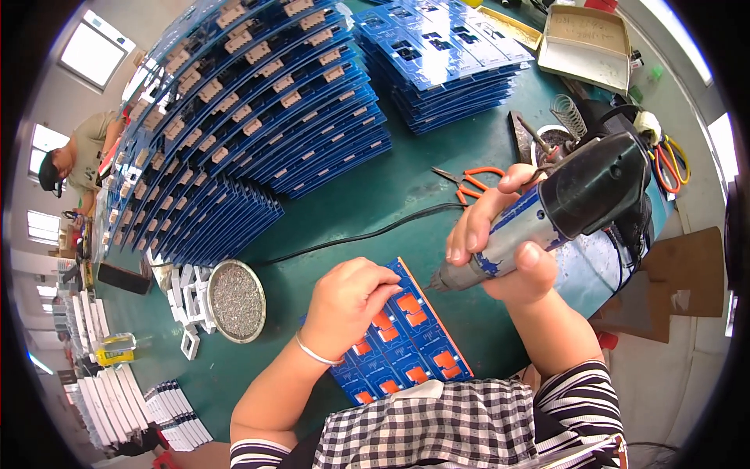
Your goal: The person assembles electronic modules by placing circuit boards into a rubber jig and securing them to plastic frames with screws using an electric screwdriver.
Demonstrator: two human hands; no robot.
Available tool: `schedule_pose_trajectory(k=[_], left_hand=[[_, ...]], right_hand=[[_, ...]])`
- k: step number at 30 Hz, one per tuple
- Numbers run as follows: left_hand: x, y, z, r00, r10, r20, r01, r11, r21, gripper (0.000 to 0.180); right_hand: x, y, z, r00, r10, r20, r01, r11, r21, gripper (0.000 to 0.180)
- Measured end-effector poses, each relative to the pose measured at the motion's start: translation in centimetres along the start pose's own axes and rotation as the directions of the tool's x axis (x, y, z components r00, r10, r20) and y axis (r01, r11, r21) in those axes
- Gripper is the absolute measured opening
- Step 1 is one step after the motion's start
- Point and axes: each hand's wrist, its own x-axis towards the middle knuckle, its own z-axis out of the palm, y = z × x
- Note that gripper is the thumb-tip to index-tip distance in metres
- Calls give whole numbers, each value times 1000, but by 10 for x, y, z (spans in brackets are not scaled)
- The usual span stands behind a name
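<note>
My right hand is wrapped round a power screwdriver with a black rear end, a grey body and worn blue patches. Its tip points left and hovers over the right edge of a blue circuit board panel with orange areas. This panel lies on the table close to my body. Over its upper left part is my left hand, thumb and fingers pinched together. Whatever they may hold is too small to make out. Left of that hand stands a round dish of small metal parts.
Tall stacks of blue boards rise at the far left, with another stack beyond. Orange-handled pliers and a black cable lie on the green table. White plastic frames sit by the dish. Another person is at far left.
</note>
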Motion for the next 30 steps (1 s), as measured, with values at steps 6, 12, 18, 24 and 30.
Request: schedule_pose_trajectory(k=[6,12,18,24,30], left_hand=[[3,4,9,999,30,41,-33,996,79,14],[8,2,16,998,16,60,-19,999,45,13],[7,-4,10,999,26,23,-28,993,112,16],[31,5,17,981,174,86,-190,950,248,12],[72,30,19,890,112,442,-358,771,526,4]], right_hand=[[-2,1,-5,1000,-11,16,11,1000,10,60],[-3,0,-3,1000,17,-11,-18,996,-93,67],[-3,-2,-2,1000,-7,-23,5,996,-90,67],[2,-16,-12,979,-201,-29,180,926,-333,67],[3,-26,-18,967,-252,42,248,887,-390,64]])
